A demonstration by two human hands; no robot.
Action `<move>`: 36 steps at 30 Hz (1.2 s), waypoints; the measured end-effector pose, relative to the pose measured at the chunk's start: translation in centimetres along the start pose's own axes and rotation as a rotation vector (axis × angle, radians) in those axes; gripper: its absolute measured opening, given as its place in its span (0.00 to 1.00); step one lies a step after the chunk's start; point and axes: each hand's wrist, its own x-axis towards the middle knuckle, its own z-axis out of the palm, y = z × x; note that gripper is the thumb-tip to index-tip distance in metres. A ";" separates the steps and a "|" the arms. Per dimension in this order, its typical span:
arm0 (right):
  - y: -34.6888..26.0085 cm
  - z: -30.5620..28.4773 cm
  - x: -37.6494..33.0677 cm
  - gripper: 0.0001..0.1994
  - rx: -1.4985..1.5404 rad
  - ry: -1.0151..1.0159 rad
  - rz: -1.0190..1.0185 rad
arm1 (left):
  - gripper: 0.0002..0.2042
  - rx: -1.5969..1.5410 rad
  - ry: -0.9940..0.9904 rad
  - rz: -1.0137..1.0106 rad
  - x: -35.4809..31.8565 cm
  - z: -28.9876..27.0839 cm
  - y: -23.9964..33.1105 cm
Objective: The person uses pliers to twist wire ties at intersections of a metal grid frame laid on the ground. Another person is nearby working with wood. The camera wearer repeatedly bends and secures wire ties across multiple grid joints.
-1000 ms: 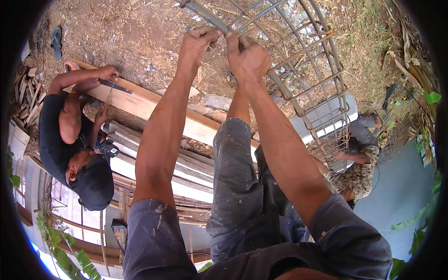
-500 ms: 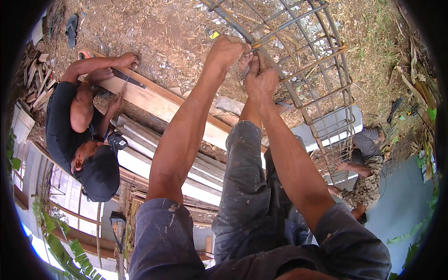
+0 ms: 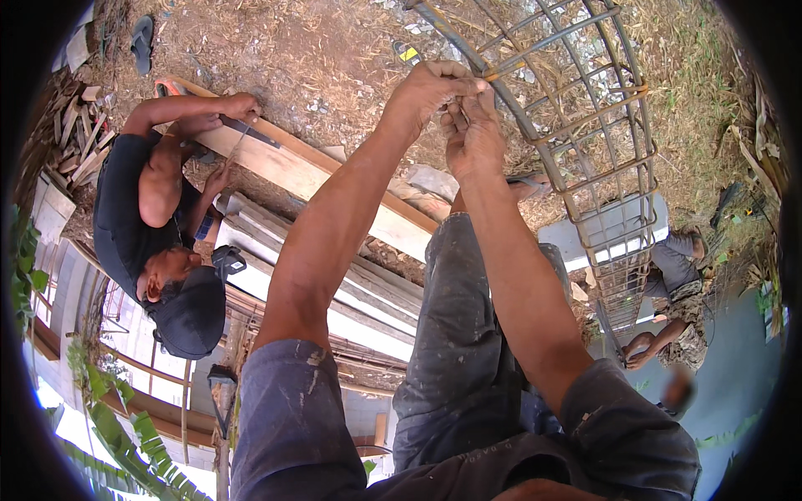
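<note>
One steel-bar cage (image 3: pixel 545 154), rust showing in patches, slants across the upper right, and all the close work is at its near long bar (image 3: pixel 451 35)! Left hand (image 3: pixel 422 93) in tight, fingers bunched right beside a rusty joint (image 3: pixel 491 77); right hand (image 3: pixel 478 142) just below, fingers curled, the two hands meeting. Anything clamped between those fingertips? Can't tell from where I stand; the fingers hide it. Step in hand, I'd judge: fine fingerwork at that joint. The next move looks to call for a firm pinch and steady wrists, knuckles clear of the steel.

Further out, a pale board (image 3: pixel 553 238) shows beyond the bars, and a worker in a patterned shirt (image 3: pixel 689 313) is down by the cage's far end. Over to the left, a worker in black (image 3: pixel 125 204) leans over a wooden plank (image 3: pixel 288 163), a dark saw blade (image 3: pixel 263 136) against it!
</note>
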 end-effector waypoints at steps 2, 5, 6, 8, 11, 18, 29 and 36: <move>0.2 0.0 0.0 0.16 0.011 -0.010 -0.008 | 0.12 0.043 0.101 -0.014 -0.2 0.8 0.2; -0.1 0.2 -1.3 0.16 -0.185 -0.010 -0.053 | 0.14 0.206 -0.010 -0.007 0.5 0.3 0.6; -0.7 0.6 -2.3 0.14 -0.312 0.016 -0.039 | 0.14 0.340 -0.030 -0.039 0.8 0.2 0.9; -3.2 2.0 -3.6 0.12 -0.774 -0.052 -0.061 | 0.14 0.616 -0.049 -0.084 1.3 0.2 2.4; -10.1 4.8 -5.5 0.15 -1.591 -0.184 -0.091 | 0.09 0.944 0.052 0.026 0.4 1.6 3.2; -14.2 16.1 0.8 0.26 -1.855 -0.103 -1.632 | 0.04 1.401 0.235 0.358 -1.0 6.1 0.6; -19.0 16.4 -1.1 0.22 -1.516 -0.405 -1.072 | 0.13 -0.262 0.222 -0.180 -1.2 3.2 -1.6; -29.5 12.0 -11.2 0.15 -1.243 -0.748 -1.263 | 0.13 -0.645 0.087 -0.187 -1.7 3.1 -3.4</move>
